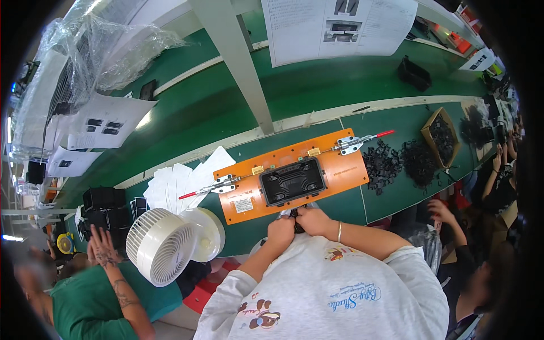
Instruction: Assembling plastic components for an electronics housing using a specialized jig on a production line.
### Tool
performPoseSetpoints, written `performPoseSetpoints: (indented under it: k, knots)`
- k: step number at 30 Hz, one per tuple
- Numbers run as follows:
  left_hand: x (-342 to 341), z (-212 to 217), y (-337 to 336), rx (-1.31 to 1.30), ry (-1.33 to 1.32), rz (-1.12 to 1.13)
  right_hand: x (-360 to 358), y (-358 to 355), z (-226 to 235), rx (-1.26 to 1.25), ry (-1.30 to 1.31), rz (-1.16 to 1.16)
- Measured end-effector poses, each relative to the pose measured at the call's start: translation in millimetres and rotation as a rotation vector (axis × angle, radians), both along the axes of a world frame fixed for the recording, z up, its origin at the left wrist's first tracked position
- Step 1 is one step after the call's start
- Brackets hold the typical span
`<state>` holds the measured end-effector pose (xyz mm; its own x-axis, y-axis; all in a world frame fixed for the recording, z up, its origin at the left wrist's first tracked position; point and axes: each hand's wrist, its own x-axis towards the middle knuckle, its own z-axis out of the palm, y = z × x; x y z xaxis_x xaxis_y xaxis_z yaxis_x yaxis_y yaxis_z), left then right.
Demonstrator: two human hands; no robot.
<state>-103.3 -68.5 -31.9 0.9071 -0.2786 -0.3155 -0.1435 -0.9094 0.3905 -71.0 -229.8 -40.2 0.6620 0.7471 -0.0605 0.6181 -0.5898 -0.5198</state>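
My left hand (281, 230) and my right hand (315, 221) are close together at the front edge of the bench, against my shirt. Both have their fingers closed around a small black part (294, 214); its exact kind is mostly hidden by the fingers. Just beyond them lies an orange fixture board (347, 169). A black rectangular plastic housing (292, 181), its hollow side up, sits in the middle of the board. Toggle clamps with red handles are mounted at the board's left end (225, 183) and right end (347, 145).
Loose black plastic parts (382, 165) lie in piles right of the board, beside a cardboard box (441, 136) of similar pieces. White paper sheets (173, 184) and a white fan (161, 245) are on the left. Co-workers sit at both sides; one raises a hand (103, 247).
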Motion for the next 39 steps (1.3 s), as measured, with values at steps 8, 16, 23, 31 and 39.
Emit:
performPoseSetpoints:
  k: [8,16,23,31,39]
  knots:
    - [-4,3,11,-0.349,-0.101,0.124,2,-13,13,0.258,0.009,-0.013]
    - [14,69,31,-0.825,-0.106,0.603,100,-38,85,0.386,-0.392,-0.447]
    - [88,78,56,-0.821,-0.392,0.644,137,-51,61,0.23,-0.4,-0.423]
    - [118,49,58,-0.624,-0.658,0.513,129,-52,58,0.27,-0.41,-0.442]
    - [118,29,59,-0.419,-0.686,0.432,122,-49,72,0.333,-0.385,-0.473]
